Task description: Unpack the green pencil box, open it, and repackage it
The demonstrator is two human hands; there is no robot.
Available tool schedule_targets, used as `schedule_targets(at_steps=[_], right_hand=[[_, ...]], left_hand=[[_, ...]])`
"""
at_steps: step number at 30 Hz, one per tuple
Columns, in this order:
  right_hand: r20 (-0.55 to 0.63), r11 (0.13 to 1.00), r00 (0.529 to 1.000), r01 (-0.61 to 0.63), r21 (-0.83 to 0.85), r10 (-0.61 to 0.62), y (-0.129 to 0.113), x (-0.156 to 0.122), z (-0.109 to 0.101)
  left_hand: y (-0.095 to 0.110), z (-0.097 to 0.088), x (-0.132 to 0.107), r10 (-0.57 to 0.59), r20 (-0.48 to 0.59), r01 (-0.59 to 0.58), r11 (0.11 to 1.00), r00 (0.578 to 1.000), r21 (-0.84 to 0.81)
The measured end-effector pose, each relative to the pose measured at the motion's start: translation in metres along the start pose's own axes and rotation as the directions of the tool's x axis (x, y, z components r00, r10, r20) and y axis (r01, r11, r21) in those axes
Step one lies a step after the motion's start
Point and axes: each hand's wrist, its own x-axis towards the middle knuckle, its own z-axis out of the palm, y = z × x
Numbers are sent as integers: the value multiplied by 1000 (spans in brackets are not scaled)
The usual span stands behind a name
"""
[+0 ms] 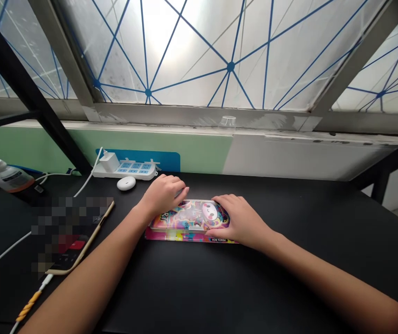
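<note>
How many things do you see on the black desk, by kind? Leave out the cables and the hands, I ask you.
Bottle with white cap: 1
Power strip: 1
White plug charger: 1
Round white case: 1
Partly pixelated phone: 1
Colourful printed box: 1
Total: 6

The dark items at the far left are too unclear to count.

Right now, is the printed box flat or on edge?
Flat: the printed box lies face up on the black table, under the left hand and right hand.
</note>
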Motion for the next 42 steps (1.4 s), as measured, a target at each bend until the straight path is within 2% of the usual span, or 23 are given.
schedule_targets(at_steps=[5,10,14,17,19,21,23,25,29,32,34,39,42], right_hand=[[-179,983,978,79,-167,-109,-10,-3,-1],[-321,924,904,167,-343,-283,-20,-8,-2],[-366,845,842,179,-504,-396,-20,-9,-11],[-338,803,853,146,-577,-398,-18,-10,-15],[-293,786,873,150,-600,-390,-19,-11,-11],[-237,752,873,196,-629,-426,-22,-13,-1],[-182,713,863,250,-655,-471,-25,-14,11],[-136,706,877,269,-655,-461,-26,-14,20],[-92,787,917,277,-551,-387,-21,-10,24],[-63,860,937,286,-423,-343,-16,-7,20],[-31,883,950,276,-380,-310,-14,-7,19],[11,901,962,260,-347,-273,-12,-7,19],[56,930,971,240,-279,-234,-10,-5,12]], left_hand=[[0,-11,0,4,-69,2,996,998,94],[4,-22,-1,-7,-81,15,995,997,101],[11,-23,-2,86,-217,-52,985,972,162],[19,-20,-2,180,-250,-127,969,951,214],[25,-18,-2,219,-230,-167,960,948,225],[29,-18,-3,229,-196,-188,960,954,206],[31,-18,-4,197,-164,-170,972,967,165],[30,-17,-5,132,-129,-119,988,983,103],[25,-2,-9,2,15,-1,1000,1000,-16],[25,12,-13,-94,178,104,993,980,-51],[26,18,-15,-129,241,146,988,962,-56],[29,16,-15,-150,259,173,983,954,-69],[29,12,-13,-170,261,197,977,950,-81]])
